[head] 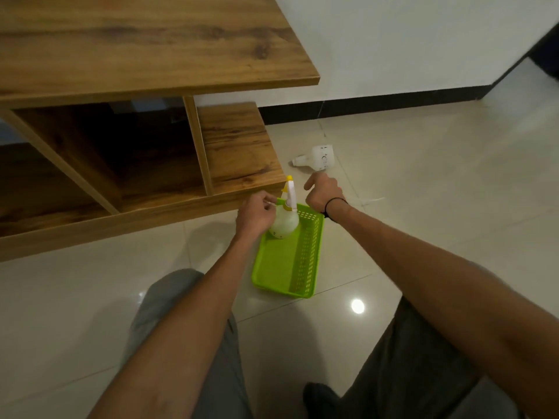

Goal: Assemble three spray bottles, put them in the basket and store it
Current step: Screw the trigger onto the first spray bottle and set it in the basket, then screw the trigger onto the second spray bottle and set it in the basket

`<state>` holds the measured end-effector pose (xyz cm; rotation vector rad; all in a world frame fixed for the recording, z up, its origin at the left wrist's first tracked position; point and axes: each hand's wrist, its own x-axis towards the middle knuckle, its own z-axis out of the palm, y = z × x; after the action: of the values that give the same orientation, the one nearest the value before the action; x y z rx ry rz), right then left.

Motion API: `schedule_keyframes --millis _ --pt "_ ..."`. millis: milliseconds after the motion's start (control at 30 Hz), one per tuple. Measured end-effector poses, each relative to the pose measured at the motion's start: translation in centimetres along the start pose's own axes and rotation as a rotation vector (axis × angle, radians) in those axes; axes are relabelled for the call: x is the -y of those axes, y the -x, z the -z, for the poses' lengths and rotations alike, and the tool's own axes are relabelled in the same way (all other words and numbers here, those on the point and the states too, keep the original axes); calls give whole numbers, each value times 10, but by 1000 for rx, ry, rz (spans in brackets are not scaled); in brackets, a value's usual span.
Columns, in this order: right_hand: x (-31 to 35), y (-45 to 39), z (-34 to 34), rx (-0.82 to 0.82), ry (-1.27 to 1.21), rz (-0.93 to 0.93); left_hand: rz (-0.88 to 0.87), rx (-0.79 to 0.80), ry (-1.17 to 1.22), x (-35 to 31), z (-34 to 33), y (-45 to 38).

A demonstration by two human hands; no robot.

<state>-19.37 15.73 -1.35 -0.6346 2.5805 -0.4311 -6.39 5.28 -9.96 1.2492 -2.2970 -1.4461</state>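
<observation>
A green plastic basket (305,261) lies on the tiled floor in front of me. An assembled spray bottle (285,222) with a white and yellow spray head stands upright in the basket's far left corner. My left hand (255,213) is curled against the bottle's neck and shoulder from the left. My right hand (324,193) hovers over the basket's far right corner, fingers loosely bent and holding nothing. A white bottle body without a head (317,158) lies on its side on the floor just beyond my right hand.
A low wooden shelf unit (239,146) with open compartments stands at the left, its bottom board touching the basket's far end, under a wooden tabletop (151,40). A white wall with a black skirting runs behind. My knees are at the bottom of the view.
</observation>
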Motion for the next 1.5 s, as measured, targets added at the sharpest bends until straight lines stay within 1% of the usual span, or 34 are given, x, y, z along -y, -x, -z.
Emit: schedule_keyframes --millis 33,133,200,333,433,633,800,900,1033,1100,1200,1300,1400,1500 --pt "7 3 14 32 61 1 -12 -3 7 -8 4 3" --pt "27 10 60 203 220 30 -38 -12 40 -31 18 5" --pt "42 11 85 279 323 59 -57 -43 46 -50 30 3" --pt "55 -6 113 345 485 130 -138 -64 22 -91 33 -20" --pt "44 -37 116 387 529 128 -200 -51 -26 -115 18 -45" --pt "-16 -112 100 392 560 137 -176 29 -154 -120 -25 -104" --pt "-54 -167 71 397 557 164 -138 61 -264 -113 -56 -154" --pt "-78 -189 47 362 533 188 -140 93 -330 -110 -75 -179" --pt "-101 -201 9 305 544 196 -180 125 -417 -110 -95 -203" --pt "-108 -205 -7 280 510 187 -202 123 -472 -108 -102 -211" --pt "-118 -212 -28 225 513 176 -261 147 -571 -108 -114 -222" --pt "-130 -219 -37 208 527 169 -290 174 -625 -115 -125 -233" --pt "-143 -228 -40 167 531 194 -311 238 -687 -124 -140 -245" --pt "-155 -236 -44 144 483 210 -352 286 -753 -131 -155 -260"
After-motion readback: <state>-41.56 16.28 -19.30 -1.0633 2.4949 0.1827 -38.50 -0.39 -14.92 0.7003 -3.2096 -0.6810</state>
